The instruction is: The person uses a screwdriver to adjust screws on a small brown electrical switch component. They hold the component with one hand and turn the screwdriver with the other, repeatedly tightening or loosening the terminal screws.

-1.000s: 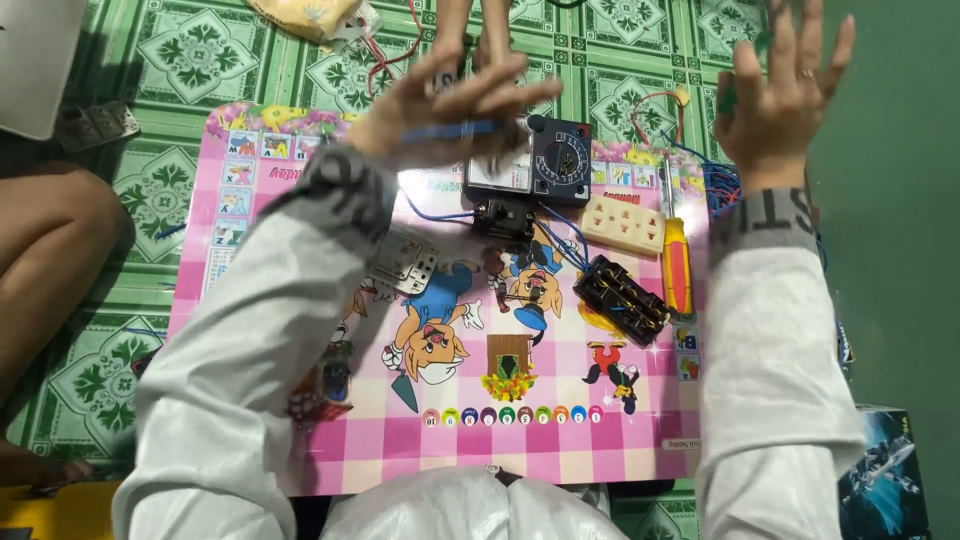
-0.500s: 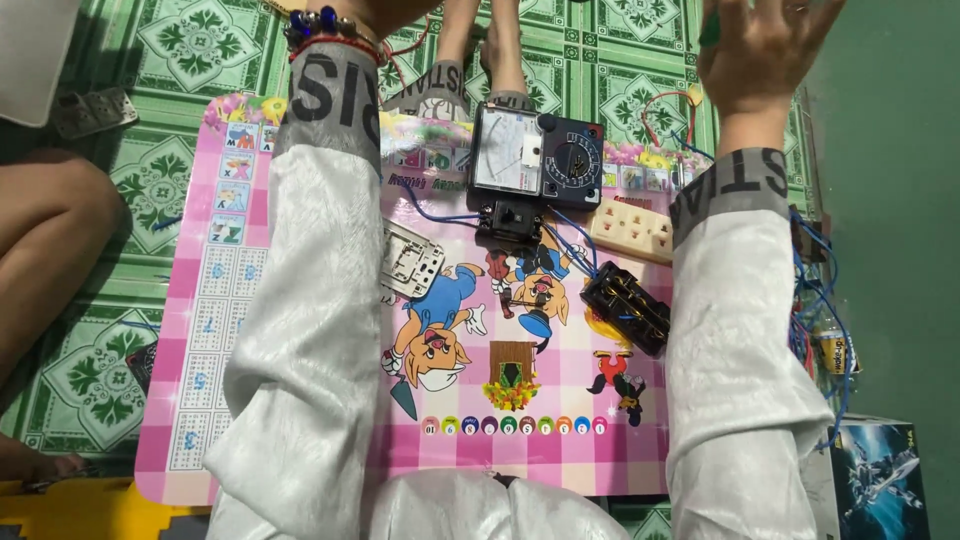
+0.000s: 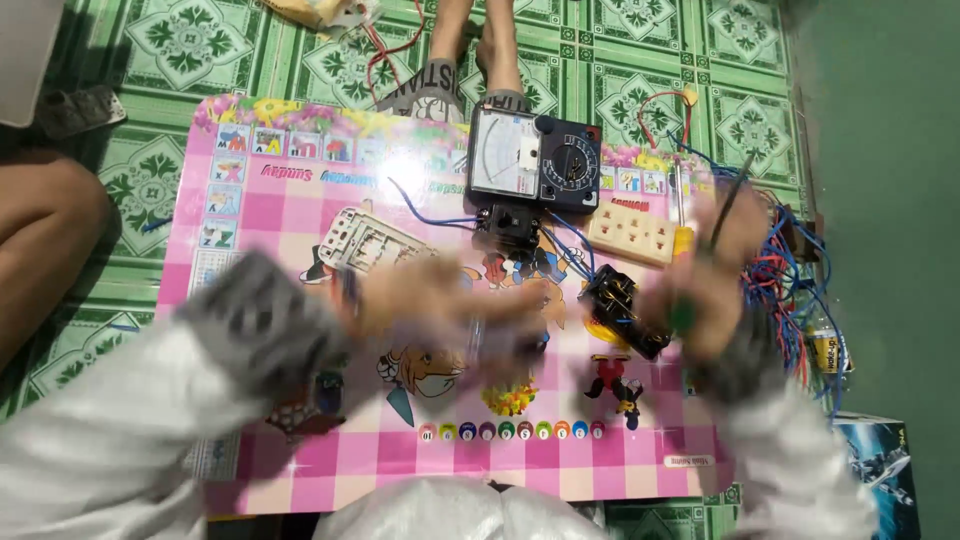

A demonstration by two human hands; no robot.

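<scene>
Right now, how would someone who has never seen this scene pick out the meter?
Start at the pink checkered mat lying on the green tiled floor. At the middle of its far edge sits the meter, a dark flat box. Unlike the cream socket strip to its right, it has a white needle-scale window and a round dial.

Head view, evenly bright under overhead light. A white glare patch washes out the pink play mat at upper centre, beside the sharply rendered analog multimeter. Heavy motion blur smears the left hand at centre and the right hand at centre right, along with both pale sleeves across the lower frame. The green floor at far right darkens into shadow.
</scene>
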